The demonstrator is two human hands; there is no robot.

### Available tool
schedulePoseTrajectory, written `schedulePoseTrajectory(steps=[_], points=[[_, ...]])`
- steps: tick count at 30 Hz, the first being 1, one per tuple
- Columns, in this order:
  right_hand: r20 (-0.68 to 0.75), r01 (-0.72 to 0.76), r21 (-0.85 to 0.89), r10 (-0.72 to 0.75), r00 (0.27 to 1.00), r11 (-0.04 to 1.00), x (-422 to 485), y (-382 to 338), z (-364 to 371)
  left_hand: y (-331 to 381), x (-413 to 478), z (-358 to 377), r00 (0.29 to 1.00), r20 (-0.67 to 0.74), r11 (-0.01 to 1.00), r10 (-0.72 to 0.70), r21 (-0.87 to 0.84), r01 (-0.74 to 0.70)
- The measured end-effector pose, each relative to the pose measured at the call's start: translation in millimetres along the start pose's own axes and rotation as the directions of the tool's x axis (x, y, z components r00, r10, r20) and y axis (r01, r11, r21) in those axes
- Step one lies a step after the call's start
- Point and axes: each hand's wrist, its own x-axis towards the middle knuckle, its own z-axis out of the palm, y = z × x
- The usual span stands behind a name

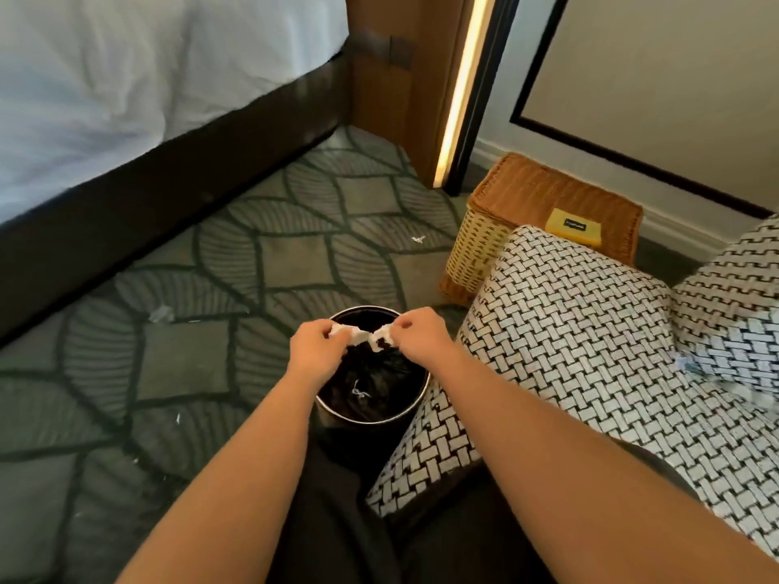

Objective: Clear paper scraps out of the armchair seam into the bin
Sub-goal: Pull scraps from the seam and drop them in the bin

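Observation:
Both hands hover over a round black bin (333,404) lined with a dark bag. My left hand (314,347) pinches one end of a white paper scrap (358,335) and my right hand (421,335) pinches the other end, right above the bin's opening. A small white scrap (360,392) lies inside the bin. To the right is the armchair (569,330) in black-and-white woven fabric. A pale scrap (687,366) sits in the seam between its armrest and seat.
Small white scraps lie on the patterned green carpet (253,255): a scrap (418,239) near the middle and another scrap (162,314) at the left. A bed with a dark base (147,196) runs along the left. A wicker basket (548,204) with a yellow tag stands behind the armchair.

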Motion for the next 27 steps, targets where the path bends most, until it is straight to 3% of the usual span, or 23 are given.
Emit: schedulePoseTrajectory(steps=[5, 12, 15, 21, 27], points=[[0.030, -0.062, -0.001, 0.062, 0.998, 0.998, 21.5, 13.7, 16.7, -5.5, 18.8, 9.3, 0.994, 0.098, 0.998, -0.055, -0.022, 0.057], [0.035, 0.023, -0.046, -0.022, 0.999, 0.999, 2.4, 24.8, -5.5, -1.1, 13.5, 17.9, 0.961, 0.274, 0.980, -0.038, 0.198, -0.017], [0.042, 0.088, -0.127, -0.084, 0.996, 0.988, -13.9, 21.6, -26.2, 6.5, -1.1, 17.8, 0.958, 0.285, 0.972, 0.030, 0.215, -0.095], [0.016, 0.091, -0.220, -0.090, 0.996, 0.971, -49.3, 32.1, -77.2, 44.6, -44.5, 25.5, 0.919, 0.314, 0.960, 0.238, 0.067, -0.271], [-0.059, 0.016, -0.156, -0.026, 0.998, 0.988, -84.0, 57.9, -122.5, 100.7, -98.1, 49.0, 0.820, 0.446, 0.913, 0.358, 0.015, -0.407]])
